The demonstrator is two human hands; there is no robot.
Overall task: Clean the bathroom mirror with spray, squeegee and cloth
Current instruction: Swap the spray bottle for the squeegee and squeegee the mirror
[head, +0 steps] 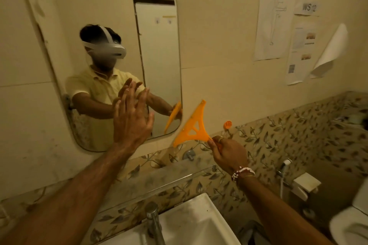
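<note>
The mirror (111, 16) hangs on the wall right before the left hand (131, 117), which is spread flat with fingers apart at the lower glass, holding nothing, probably to steady it. Just beside, the right hand (229, 153) pinches the orange squeegee (192, 127) by its handle, blade angled toward the mirror's lower corner, off the glass.
</note>
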